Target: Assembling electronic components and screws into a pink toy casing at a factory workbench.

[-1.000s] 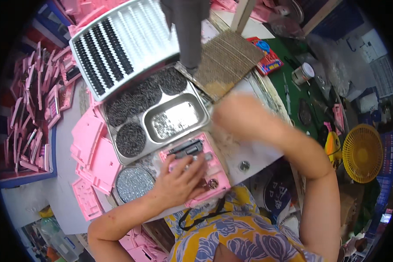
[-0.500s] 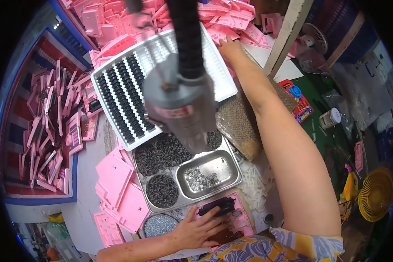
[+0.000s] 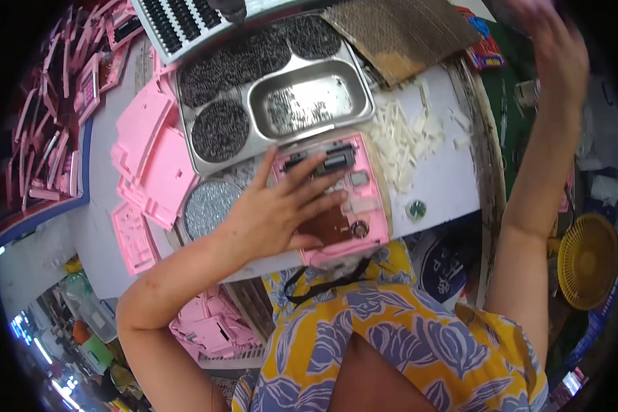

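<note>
Left hand (image 3: 275,213) — fingers spread, palm down over the pink case, nothing visibly gripped.
Pink case (image 3: 371,199): open on the near edge of the table, partly covered by that hand; fitted with a dark grey bar (image 3: 336,159), a brown panel (image 3: 326,230) and a round metal piece (image 3: 359,229).
Right hand (image 3: 559,51): raised at far upper right, blurred; a pink smear at the fingertips, hold and opening cannot be told.
Steel tray (image 3: 259,144): just beyond the case; small dark parts in several wells, a scatter in the rectangular one.
Silvery granules (image 3: 213,206): round heap left of the case.
White strips (image 3: 402,147): loose, right of the case.
Pink panels (image 3: 147,141): overlapping, at left.
Table (image 3: 450,182): pale top, worn right edge.
Cardboard (image 3: 405,34): brown, beyond the tray.
Package (image 3: 486,51): red and blue, print illegible.
Dark blue container (image 3: 441,268): below the table edge, white lettering, distorted.
Yellow basket (image 3: 587,261): far right.
Changes since half a second earlier: right hand gone from the far pink pile to the right side; left hand still on the case.
</note>
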Tool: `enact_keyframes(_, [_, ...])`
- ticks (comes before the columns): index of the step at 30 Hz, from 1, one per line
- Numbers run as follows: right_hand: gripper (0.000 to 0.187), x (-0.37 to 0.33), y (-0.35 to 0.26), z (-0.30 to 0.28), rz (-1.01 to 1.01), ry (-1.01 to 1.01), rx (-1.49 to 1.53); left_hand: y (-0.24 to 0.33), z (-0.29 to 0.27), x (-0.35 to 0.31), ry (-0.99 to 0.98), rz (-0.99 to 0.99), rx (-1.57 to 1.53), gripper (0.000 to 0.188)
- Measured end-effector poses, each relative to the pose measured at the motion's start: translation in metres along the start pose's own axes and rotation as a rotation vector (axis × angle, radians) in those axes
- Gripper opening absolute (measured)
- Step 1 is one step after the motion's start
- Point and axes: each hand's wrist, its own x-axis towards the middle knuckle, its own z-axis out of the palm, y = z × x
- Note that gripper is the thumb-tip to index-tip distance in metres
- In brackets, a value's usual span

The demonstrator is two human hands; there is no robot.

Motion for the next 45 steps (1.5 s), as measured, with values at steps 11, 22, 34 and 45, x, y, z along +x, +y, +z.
enact_keyframes(11, [0.069,-0.287,-0.090,-0.039,0.982,-0.504,0.427,0.090,-0.002,0.011,0.758,-0.495,-1.649,0.087])
enact_keyframes(22, [0.059,-0.262,-0.082,-0.031,0.609,-0.932,-0.333,0.074,0.022,-0.004,0.621,-0.728,-1.037,0.087])
enact_keyframes(34, [0.068,-0.281,-0.064,-0.033,0.538,-0.930,-0.126,0.080,0.022,-0.015,0.687,-0.741,-1.018,0.083])
enact_keyframes(45, [0.068,-0.278,-0.067,-0.038,0.704,-0.856,0.038,0.078,0.031,-0.002,0.751,-0.721,-1.065,0.075])
